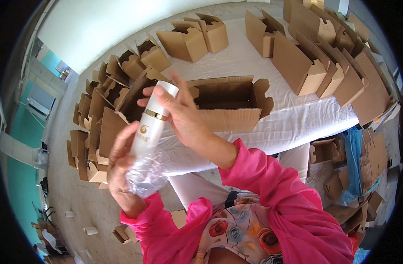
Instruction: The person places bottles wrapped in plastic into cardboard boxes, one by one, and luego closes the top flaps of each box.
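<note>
A white cosmetic bottle [145, 133] with a gold band and a gold emblem is held up at a slant in front of me. My left hand [121, 169] wraps round its lower part, where crumpled clear plastic wrap [146, 174] bunches below the fingers. At the top, my right hand [181, 112] grips the bottle's white cap [167, 88], thumb laid across it. Just beyond my hands, an open cardboard box [230, 119] stands on the white-covered table; what its bottom holds is hidden in shadow.
Open cardboard boxes [94, 132] crowd the table's left side, with more boxes [184, 42] at the back and a dense row of boxes [298, 66] at the right. A white cloth [236, 48] covers the table. Flattened cardboard [373, 154] and blue plastic [353, 163] lie at the lower right.
</note>
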